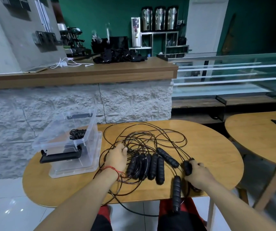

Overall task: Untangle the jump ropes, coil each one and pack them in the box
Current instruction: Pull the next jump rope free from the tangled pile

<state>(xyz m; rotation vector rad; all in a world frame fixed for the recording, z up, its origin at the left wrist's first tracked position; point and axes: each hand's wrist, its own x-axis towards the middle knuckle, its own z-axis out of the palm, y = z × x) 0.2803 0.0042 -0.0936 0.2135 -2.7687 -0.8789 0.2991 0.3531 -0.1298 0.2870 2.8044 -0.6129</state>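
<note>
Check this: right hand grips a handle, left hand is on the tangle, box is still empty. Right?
No: the head view shows one coiled rope in the box. The right hand does grip a handle; the left hand is on the tangle.

wooden counter (100,72): phone (35,70), white cable (67,63) | three steel urns (160,18) behind | second table (258,139) right

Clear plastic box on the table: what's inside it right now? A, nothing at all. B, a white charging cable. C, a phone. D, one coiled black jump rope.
D: a single coiled black jump rope lies inside the clear plastic box, while the other ropes sit tangled on the wooden table.
</note>
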